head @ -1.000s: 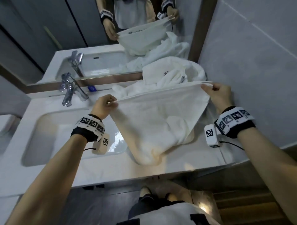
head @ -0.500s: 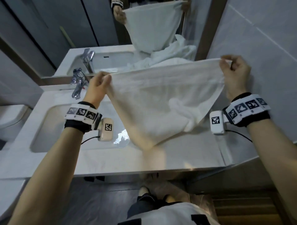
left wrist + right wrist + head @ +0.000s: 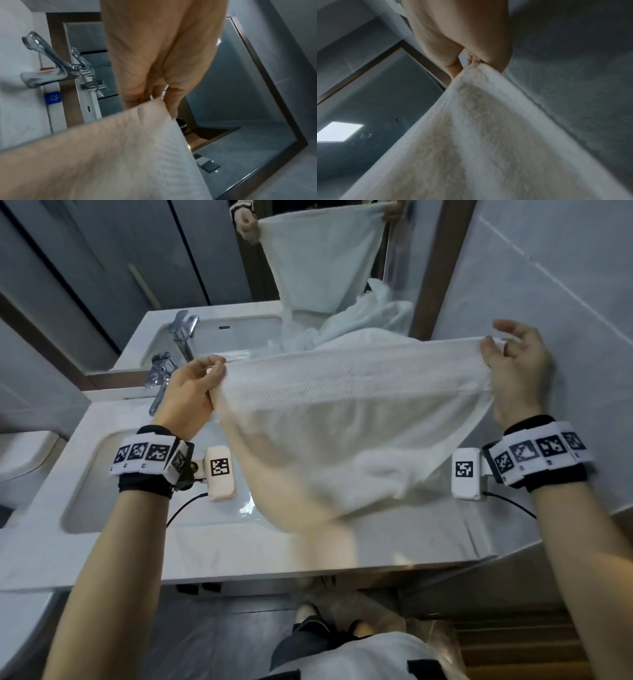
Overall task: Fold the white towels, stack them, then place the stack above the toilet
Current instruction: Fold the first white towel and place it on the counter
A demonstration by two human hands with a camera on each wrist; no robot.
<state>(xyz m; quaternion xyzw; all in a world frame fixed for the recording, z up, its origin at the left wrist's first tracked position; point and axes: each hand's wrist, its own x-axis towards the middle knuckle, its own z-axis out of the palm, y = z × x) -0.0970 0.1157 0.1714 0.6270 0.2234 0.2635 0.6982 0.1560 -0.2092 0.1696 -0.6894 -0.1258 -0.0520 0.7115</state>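
Observation:
A white towel (image 3: 346, 419) hangs stretched between my two hands above the white counter (image 3: 212, 546). My left hand (image 3: 191, 392) pinches its left top corner, near the tap. My right hand (image 3: 510, 371) pinches the right top corner close to the tiled wall. The towel's lower part sags toward the counter and is blurred. In the left wrist view the towel (image 3: 120, 155) runs from my pinching fingers (image 3: 150, 86) toward the camera. In the right wrist view the towel (image 3: 488, 135) hangs down from my fingers (image 3: 474, 60). More crumpled white towels (image 3: 363, 330) lie behind it, mostly hidden.
A sink basin (image 3: 92, 484) lies left of the towel with a chrome tap (image 3: 159, 378) at its back. A mirror (image 3: 205, 268) stands behind the counter. The grey tiled wall (image 3: 565, 285) is close on the right. A white toilet edge (image 3: 20, 457) shows at far left.
Both hands have lifted the towel higher and pulled its top edge taut. The towel's bottom has come up off the counter.

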